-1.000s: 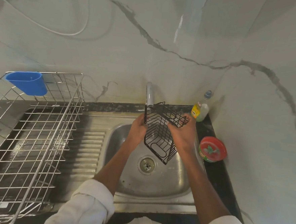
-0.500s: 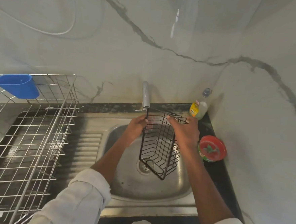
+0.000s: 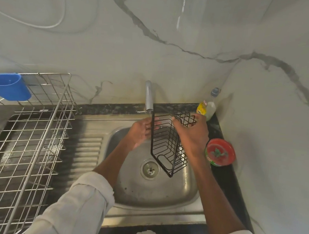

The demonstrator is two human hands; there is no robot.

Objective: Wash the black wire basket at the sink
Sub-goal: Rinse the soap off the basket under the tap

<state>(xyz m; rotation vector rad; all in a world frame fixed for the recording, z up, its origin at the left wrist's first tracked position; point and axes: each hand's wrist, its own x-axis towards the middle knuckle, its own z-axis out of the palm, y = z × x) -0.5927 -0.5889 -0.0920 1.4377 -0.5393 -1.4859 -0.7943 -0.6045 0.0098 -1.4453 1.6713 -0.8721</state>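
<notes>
Hands, left [image 3: 142,130] and right [image 3: 191,136], grip boxy black wire basket [image 3: 168,143] over steel sink [image 3: 162,196].

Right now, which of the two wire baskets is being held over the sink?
The black wire basket, held by both hands above the sink. The bigger silver wire rack sits untouched on the drainboard.
</notes>
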